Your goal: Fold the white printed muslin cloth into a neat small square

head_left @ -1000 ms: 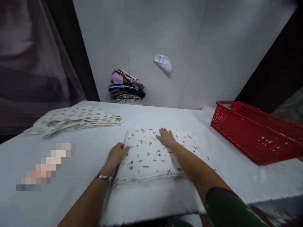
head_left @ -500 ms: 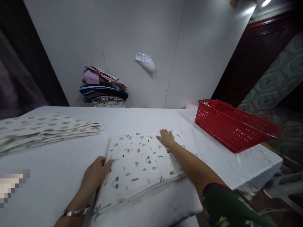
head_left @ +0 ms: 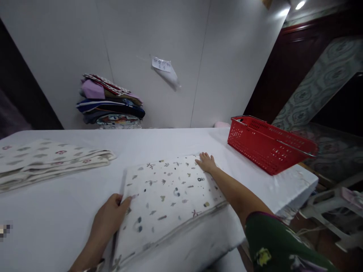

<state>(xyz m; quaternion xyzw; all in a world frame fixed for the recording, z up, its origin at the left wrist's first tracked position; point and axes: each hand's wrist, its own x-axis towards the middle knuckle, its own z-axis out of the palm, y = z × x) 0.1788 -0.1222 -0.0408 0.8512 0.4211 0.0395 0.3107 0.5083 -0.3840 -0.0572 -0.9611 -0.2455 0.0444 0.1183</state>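
Observation:
A white folded cloth [head_left: 168, 202] with a small print of leaves, shapes and sprigs lies flat in front of me, its layers showing along the near edge. At its left edge my left hand [head_left: 110, 216] is closed, thumb on top and the other fingers curled at the side of the folds. My right hand [head_left: 206, 163] rests palm down with fingers spread near the far right corner of the cloth.
Another folded printed cloth [head_left: 56, 160] lies at the left of the white-covered table [head_left: 167, 140]. A red basket [head_left: 255, 145] with metal handles stands at right. Folded fabrics [head_left: 112, 104] are stacked against the wall. A white plastic stool [head_left: 326, 211] stands right of the table.
My view has turned slightly right. My right hand has slid a little to the right toward the cloth's far right corner. My left hand stays at the left edge.

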